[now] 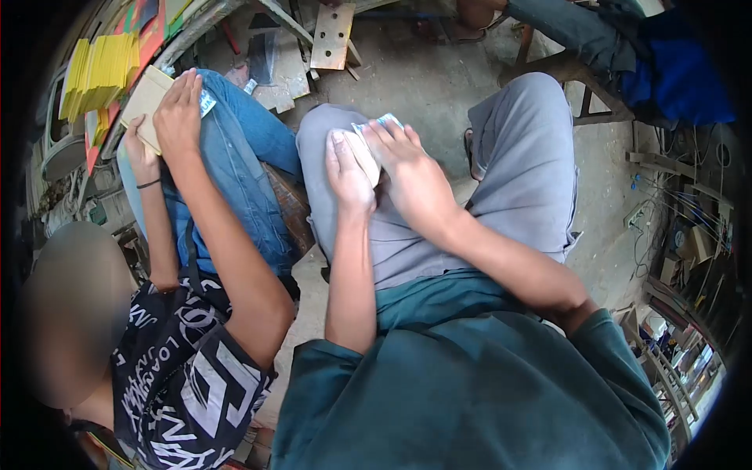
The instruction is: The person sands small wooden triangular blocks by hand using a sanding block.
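Observation:
My left hand (350,172), whitened with dust, is closed around a small pale wooden piece (363,157) above my left knee. Across that piece lies my right hand (406,166), fingers pressed over a folded sheet of sandpaper (387,121) with blue-and-white print on its back. The sheet's edge pokes out past my fingertips. Much of the wooden piece is hidden between the two hands, so its full shape does not show.
Close on my left, a co-worker holds a flat board (149,102) and a blue-printed sheet (207,103). Beyond are stacked yellow pieces (98,74) and a board with holes (332,37). Another person's sleeve (568,31) shows top right. Cables (644,211) hang at right.

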Available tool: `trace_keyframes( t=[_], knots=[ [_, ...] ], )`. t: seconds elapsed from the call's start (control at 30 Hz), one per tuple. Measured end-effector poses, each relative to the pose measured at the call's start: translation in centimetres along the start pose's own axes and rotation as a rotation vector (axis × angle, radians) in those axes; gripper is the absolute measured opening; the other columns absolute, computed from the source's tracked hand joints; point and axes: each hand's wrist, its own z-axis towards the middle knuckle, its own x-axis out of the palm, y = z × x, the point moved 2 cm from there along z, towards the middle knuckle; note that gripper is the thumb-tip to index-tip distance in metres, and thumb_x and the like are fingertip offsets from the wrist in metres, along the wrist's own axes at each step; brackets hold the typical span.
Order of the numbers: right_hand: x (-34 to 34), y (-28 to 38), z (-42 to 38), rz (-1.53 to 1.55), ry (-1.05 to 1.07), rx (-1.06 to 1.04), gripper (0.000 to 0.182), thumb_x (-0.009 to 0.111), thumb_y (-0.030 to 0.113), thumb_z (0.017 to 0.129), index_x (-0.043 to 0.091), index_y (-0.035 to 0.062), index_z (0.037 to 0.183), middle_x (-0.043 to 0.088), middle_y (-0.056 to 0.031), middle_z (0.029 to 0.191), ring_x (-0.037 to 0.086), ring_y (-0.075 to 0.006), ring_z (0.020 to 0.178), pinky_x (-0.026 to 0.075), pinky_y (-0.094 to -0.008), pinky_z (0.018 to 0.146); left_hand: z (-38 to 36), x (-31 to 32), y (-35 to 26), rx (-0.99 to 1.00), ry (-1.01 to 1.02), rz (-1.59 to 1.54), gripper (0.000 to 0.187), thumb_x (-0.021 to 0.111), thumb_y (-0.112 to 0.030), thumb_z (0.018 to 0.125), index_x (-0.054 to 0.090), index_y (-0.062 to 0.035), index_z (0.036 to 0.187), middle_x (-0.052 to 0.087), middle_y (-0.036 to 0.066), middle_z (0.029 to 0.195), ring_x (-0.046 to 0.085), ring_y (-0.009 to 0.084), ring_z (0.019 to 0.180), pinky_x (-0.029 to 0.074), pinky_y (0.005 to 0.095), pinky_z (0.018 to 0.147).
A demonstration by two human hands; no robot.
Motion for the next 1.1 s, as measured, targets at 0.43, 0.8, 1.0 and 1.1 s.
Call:
trace_keyframes(
  t=[0.43, 0.8, 1.0, 1.1],
  knots=[
    [-0.1, 0.7, -1.0, 0.052, -0.034, -0.051, 0.051, 0.048, -0.002, 0.078, 0.053, -0.0016, 0.128, 0.053, -0.0216, 0.131, 0.046, -0.0354, 0.128, 0.03, -0.0459, 0.111, 0.3, 0.3, 0.2, -0.045, -0.042, -0.056, 0.029, 0.033, -0.027, 0.105, 0.049, -0.0033, 0.109, 0.058, 0.008, 0.097, 0.058, 0.0147, 0.088, 0.05, 0.0293, 0.08],
    [-0.2, 0.2, 0.3, 0.042, -0.014, -0.101, 0.052, 0.052, 0.0, 0.076, 0.053, -0.0008, 0.128, 0.053, -0.0196, 0.132, 0.046, -0.0338, 0.128, 0.032, -0.0457, 0.11, -0.1, 0.8, -0.7, -0.115, 0.111, -0.043, 0.029, 0.038, -0.029, 0.103, 0.051, -0.0048, 0.113, 0.06, 0.009, 0.104, 0.06, 0.0197, 0.094, 0.051, 0.0353, 0.084],
    [-0.3, -0.1, 0.0, 0.034, -0.02, -0.115, 0.051, 0.052, 0.001, 0.076, 0.054, -0.0003, 0.127, 0.052, -0.0196, 0.133, 0.047, -0.0361, 0.125, 0.031, -0.0466, 0.11, 0.1, -0.3, 0.5, -0.213, 0.143, -0.049, 0.034, 0.036, -0.027, 0.103, 0.048, -0.0046, 0.125, 0.059, 0.013, 0.116, 0.061, 0.0234, 0.103, 0.051, 0.0368, 0.089],
    [-0.1, 0.1, -0.8, 0.043, -0.028, -0.112, 0.051, 0.05, -0.001, 0.076, 0.054, -0.0007, 0.126, 0.053, -0.0189, 0.132, 0.047, -0.0361, 0.125, 0.031, -0.0466, 0.109, -0.4, 0.2, 0.5, -0.195, 0.1, 0.027, 0.033, 0.037, -0.027, 0.103, 0.048, -0.0047, 0.125, 0.06, 0.012, 0.113, 0.061, 0.0245, 0.102, 0.051, 0.038, 0.089]
  ],
)
